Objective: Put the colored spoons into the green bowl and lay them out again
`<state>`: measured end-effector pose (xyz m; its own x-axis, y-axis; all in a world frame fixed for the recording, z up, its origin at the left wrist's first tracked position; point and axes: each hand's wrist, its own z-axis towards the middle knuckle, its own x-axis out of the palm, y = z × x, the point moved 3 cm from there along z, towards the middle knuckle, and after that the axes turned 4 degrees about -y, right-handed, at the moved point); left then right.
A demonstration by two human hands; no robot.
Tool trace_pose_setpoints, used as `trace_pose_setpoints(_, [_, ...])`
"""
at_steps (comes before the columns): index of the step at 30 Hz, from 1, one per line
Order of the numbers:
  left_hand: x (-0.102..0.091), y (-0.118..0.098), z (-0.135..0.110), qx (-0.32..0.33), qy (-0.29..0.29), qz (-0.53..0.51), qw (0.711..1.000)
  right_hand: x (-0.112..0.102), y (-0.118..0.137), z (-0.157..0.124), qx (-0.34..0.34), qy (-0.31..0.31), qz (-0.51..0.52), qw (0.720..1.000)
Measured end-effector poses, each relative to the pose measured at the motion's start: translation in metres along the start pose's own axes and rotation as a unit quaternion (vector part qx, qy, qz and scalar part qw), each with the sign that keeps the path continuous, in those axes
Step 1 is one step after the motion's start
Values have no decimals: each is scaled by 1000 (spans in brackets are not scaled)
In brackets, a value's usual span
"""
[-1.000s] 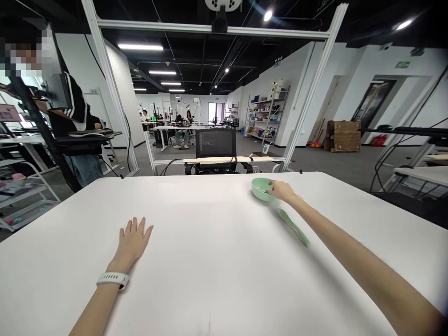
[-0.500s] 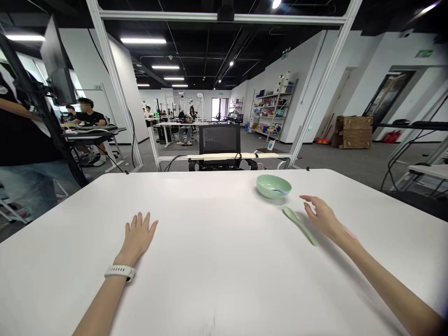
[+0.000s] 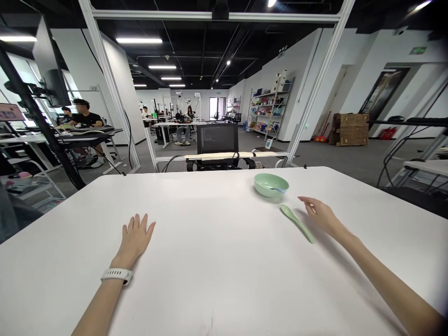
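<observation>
My left hand (image 3: 135, 238) lies flat on the white table (image 3: 210, 242), fingers spread and holding nothing. My right hand (image 3: 322, 215) hovers over the table's right side, its fingers stretched out towards the left with nothing seen in them. Just left of it a light green spoon (image 3: 297, 224) rests on the table, its bowl end pointing away from me. Beyond the spoon stands a green bowl (image 3: 266, 184). Inside the bowl is a small blue item (image 3: 279, 190), perhaps the end of a utensil; its kind is unclear.
A metal frame (image 3: 156, 160) rises at the table's far edge, with a black office chair (image 3: 217, 139) behind it. A monitor (image 3: 52, 65) on an arm stands at the left. Farther back are people at desks and a shelf rack (image 3: 271, 107).
My right hand's thumb has drawn in closer to its fingers. My left hand stays flat. The view has shifted slightly, and the person standing at the left has mostly gone out of view.
</observation>
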<state>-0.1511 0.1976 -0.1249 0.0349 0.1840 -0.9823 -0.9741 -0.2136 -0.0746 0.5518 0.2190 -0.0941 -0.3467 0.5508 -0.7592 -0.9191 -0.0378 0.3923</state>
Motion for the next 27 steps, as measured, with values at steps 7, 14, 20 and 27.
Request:
trace_pose_setpoints(7, [3,1,1,-1,-7,11,1000,-2,70,89,-10,102,-71,992])
trace_pose_setpoints(14, [5,0,1,-4,-7,13,1000,33,99,137,35,209,-158,964])
trace_pose_setpoints(20, [1,-2,-1,-3,6,14,1000,40,104,135,31,207,-143,967])
trace_pose_setpoints(27, [0,-1,-1,8,-10,11,1000,12,108,132,25,127,-110,985])
